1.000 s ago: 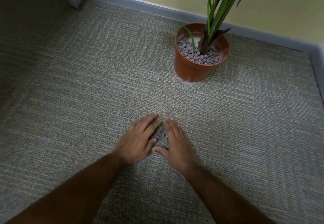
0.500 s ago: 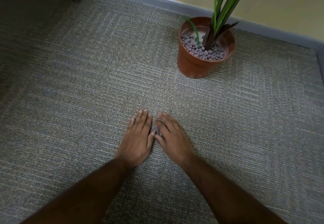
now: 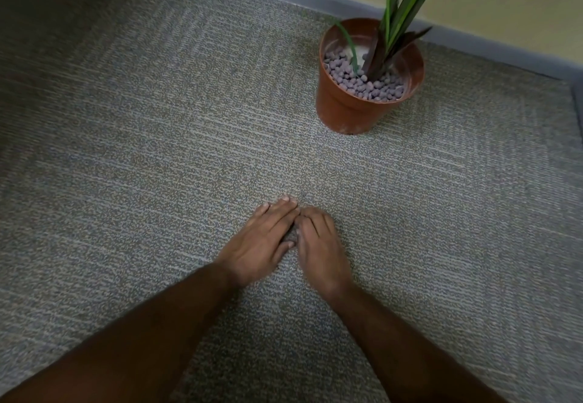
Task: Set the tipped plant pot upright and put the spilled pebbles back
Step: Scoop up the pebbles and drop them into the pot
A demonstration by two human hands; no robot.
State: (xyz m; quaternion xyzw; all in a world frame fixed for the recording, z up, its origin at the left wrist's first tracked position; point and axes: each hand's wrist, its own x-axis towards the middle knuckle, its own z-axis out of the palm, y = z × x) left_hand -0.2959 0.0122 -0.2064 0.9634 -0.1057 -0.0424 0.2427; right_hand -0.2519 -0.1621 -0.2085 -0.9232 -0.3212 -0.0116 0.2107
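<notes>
Cupping left hand (image 3: 258, 241) & right hand (image 3: 318, 245) together, palms down, w/ fingers closing over spilled pebbles (image 3: 291, 236) on carpet (image 3: 157, 181), prob to scoop for upright pot (image 3: 344, 109).

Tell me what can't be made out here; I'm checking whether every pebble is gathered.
Head view only:
- Spilled pebbles: just a sliver shows between the left hand and right hand; the hands cover the rest, so no count.
- Fingertips of the right hand: curled under, blurred.
- Plant: leaves cut off by the top edge.
- Pot: upright; its far side is hidden by its own rim.
- Stray pebbles on the carpet: the speckled pattern could mask them.
</notes>
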